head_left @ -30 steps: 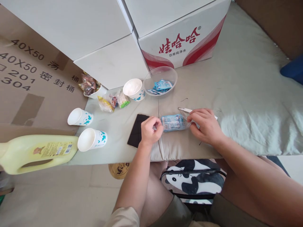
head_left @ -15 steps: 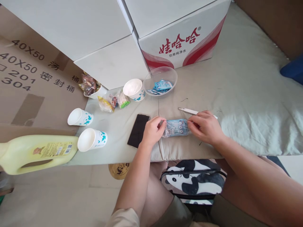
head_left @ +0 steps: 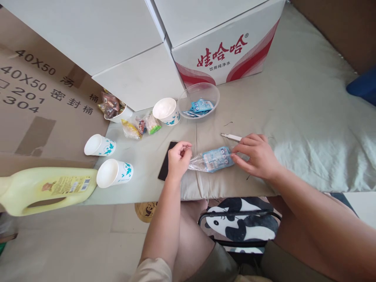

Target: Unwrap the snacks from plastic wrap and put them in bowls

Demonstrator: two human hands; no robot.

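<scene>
A clear plastic bag (head_left: 197, 162) lies across the cloth-covered surface, with light-blue printed packets (head_left: 217, 158) inside it. My left hand (head_left: 179, 157) is closed on the bag's left end, which is drawn out and twisted narrow. At the right end, my right hand (head_left: 256, 156) pinches the bag's edge between thumb and fingers. Behind the right hand lies a white utility knife (head_left: 230, 136), partly hidden by it. A black phone (head_left: 165, 164) lies beneath and beside my left hand, partly covered.
Beyond my hands stand a clear bowl (head_left: 188, 102) of blue packets and a paper cup (head_left: 165, 109). Small wrapped snacks (head_left: 131, 129) lie left of them. Paper cups (head_left: 113, 174) and a yellow jug (head_left: 67, 192) are at left; white cartons (head_left: 223, 51) stack behind.
My left hand has moved left, over the phone, stretching the bag's end into a narrow twist. My right hand has stayed near the bag's right end, its fingers slightly shifted.
</scene>
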